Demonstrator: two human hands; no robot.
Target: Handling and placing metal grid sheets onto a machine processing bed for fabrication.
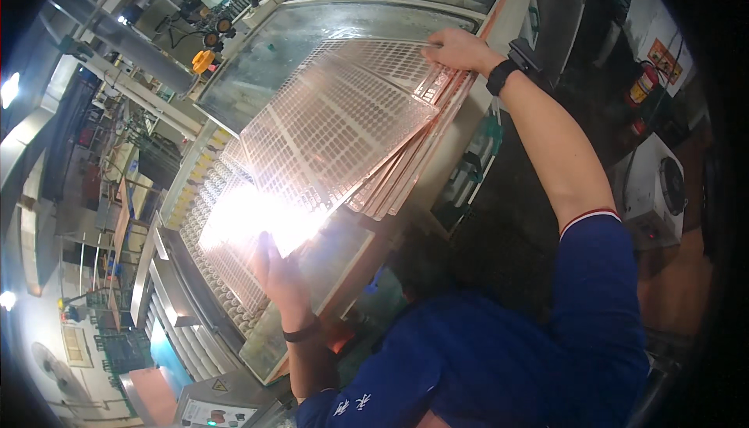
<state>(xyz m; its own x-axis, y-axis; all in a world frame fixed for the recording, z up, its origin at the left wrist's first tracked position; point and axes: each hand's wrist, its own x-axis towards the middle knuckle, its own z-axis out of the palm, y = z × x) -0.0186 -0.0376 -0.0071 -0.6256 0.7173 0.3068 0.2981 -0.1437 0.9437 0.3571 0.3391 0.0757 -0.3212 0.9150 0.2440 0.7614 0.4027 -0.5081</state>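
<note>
A thin copper-coloured panel with a grid pattern [335, 120] lies tilted over a stack of similar panels [398, 178] on the machine's glass cover. My left hand [282, 284] grips the near left corner of this upper panel; strong glare hides the fingertips. At the far right, my right hand [460, 49] has its fingers closed on the corner of another gridded panel [382, 57], just beneath the tilted one. A further gridded panel [238, 276] rests on the rollers left of my left hand, partly washed out by glare.
The roller conveyor [207, 202] runs along the left of the machine, with a control box [214, 412] at the bottom. Glass covers [312, 18] extend behind the stack. A fire extinguisher [641, 85] and a white unit with a fan [654, 194] stand at the right.
</note>
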